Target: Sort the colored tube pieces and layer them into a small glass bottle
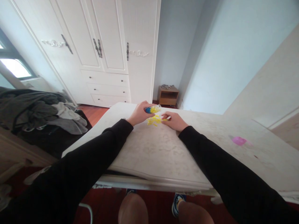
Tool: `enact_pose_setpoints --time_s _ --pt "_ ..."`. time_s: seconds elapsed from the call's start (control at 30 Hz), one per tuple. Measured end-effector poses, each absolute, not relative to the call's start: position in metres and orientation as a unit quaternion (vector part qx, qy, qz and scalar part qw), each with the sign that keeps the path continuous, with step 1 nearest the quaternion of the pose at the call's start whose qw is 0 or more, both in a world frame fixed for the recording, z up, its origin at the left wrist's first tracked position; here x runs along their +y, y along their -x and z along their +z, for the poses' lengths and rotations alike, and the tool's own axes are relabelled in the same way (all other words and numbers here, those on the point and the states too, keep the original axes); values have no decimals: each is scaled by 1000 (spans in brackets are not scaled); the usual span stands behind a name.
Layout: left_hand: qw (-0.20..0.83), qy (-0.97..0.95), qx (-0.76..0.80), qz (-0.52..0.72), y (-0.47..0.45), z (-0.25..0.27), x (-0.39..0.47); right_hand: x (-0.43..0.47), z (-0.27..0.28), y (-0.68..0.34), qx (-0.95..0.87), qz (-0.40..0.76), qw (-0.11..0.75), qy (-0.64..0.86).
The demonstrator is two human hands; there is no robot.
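Note:
My left hand [139,114] is wrapped round a small clear bottle [154,109] lying on its side, its mouth end toward the right. Blue and yellow bits show inside it. Below the bottle, a loose scatter of small yellow pieces [153,120] lies on the white tabletop [161,149]. At the right edge of that scatter is my right hand [174,120], its fingers bent and pinched together at the yellow pieces. What sits between those fingertips is too small to name.
A pink object [239,141] lies on the table's right part. Beyond the table stand a white wardrobe [112,37] and a small wooden nightstand [168,95]. Heaped clothes [63,113] are at the left. My knees are under the table's near edge.

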State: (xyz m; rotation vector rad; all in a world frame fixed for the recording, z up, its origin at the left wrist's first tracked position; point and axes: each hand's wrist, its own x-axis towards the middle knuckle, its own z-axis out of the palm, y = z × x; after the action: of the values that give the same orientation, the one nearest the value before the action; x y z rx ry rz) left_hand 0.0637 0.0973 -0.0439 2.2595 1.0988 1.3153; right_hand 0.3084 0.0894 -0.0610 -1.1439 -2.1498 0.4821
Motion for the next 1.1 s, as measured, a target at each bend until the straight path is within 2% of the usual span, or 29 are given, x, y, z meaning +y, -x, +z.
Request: enact_pose_setpoints --time_s 0.2,0.33,0.43,0.57,0.73,0.9,1.1 --pt "143 -793 387 447 -63 -43 97 94 -59 -308 -804 170 361 442" --pt "133 -798 394 436 -61 -45 99 99 -62 -309 -769 201 424 434" --pt "134 -802 395 428 -62 -45 100 99 -62 -308 -763 221 437 422" --pt "140 -802 396 425 -62 -45 99 95 -58 -308 -788 235 389 416" --pt "131 -804 397 424 -61 -46 99 94 -49 -318 -810 152 354 442" --pt "140 -810 383 421 -62 -46 100 100 -50 -337 -863 165 259 402" --pt "144 -808 387 421 -62 -47 101 105 -55 -336 -870 172 265 379"
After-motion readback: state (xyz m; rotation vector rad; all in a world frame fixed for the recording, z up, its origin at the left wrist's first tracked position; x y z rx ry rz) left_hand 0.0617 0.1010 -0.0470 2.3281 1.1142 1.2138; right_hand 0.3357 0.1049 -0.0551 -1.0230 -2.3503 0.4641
